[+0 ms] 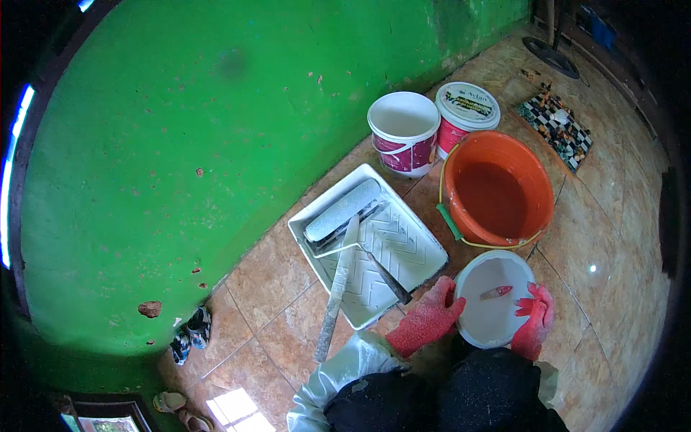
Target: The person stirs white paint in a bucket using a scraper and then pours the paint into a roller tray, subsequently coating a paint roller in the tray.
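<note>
My left hand and right hand hold the tub between them, fingers bent at its rim, probably to steady it with its mouth toward me, just off the tray's right corner. The roller lies along the tray's upper-left edge, likely to stay off the floor; a stick overhangs the lower-left edge. The orange bucket crowds the tub's far side.

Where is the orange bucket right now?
In the head view, the orange bucket stands right of centre, to the right of the paint tray and just beyond the white tub held by the left hand and right hand.
</note>
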A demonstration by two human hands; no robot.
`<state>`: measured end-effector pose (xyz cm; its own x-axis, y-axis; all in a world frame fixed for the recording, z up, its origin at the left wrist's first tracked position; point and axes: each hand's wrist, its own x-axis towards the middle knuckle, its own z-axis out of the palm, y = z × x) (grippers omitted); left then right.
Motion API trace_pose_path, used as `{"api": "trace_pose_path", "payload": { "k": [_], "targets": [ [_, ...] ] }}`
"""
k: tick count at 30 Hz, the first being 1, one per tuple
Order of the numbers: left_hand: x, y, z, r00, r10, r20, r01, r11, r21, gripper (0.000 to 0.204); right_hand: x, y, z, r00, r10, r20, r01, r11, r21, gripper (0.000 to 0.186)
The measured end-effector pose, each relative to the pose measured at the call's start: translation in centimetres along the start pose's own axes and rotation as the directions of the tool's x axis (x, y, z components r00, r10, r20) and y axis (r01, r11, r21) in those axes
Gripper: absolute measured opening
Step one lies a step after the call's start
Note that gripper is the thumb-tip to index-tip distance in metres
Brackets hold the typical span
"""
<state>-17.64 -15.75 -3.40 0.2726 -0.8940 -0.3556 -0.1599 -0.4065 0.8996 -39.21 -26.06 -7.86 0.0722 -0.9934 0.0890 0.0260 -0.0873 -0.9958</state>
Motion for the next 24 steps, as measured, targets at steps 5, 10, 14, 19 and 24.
{"api": "trace_pose_path", "payload": {
  "k": [5,10,14,19,24],
  "targets": [
    [-0.2,0.8,-0.4,0.996,-0.054,0.067,0.064,0.986,-0.152,0.031,-0.2,-1.2,0.8,0.998,0.054,-0.043,-0.053,0.999,0.006,0.030],
    [0.3,-0.8,0.5,0.999,0.040,-0.002,-0.040,0.997,-0.067,0.030,-0.1,-0.6,0.5,0.998,0.048,-0.034,-0.047,0.999,0.028,0.030],
    [0.2,-0.6,0.4,1.000,0.019,0.006,-0.018,0.997,-0.072,0.030,-0.1,-0.6,0.4,0.999,0.028,-0.027,-0.028,1.000,-0.012,0.029],
    [0.4,-1.6,0.7,0.999,0.048,-0.026,-0.048,0.999,-0.010,0.031,-0.1,-0.1,0.2,1.000,-0.009,-0.004,0.009,1.000,-0.002,0.028],
    [0.0,-0.1,0.2,1.000,0.023,-0.008,-0.023,0.999,-0.023,0.032,0.0,0.0,0.0,1.000,-0.002,-0.002,0.002,1.000,0.023,0.029]
  ]
}}
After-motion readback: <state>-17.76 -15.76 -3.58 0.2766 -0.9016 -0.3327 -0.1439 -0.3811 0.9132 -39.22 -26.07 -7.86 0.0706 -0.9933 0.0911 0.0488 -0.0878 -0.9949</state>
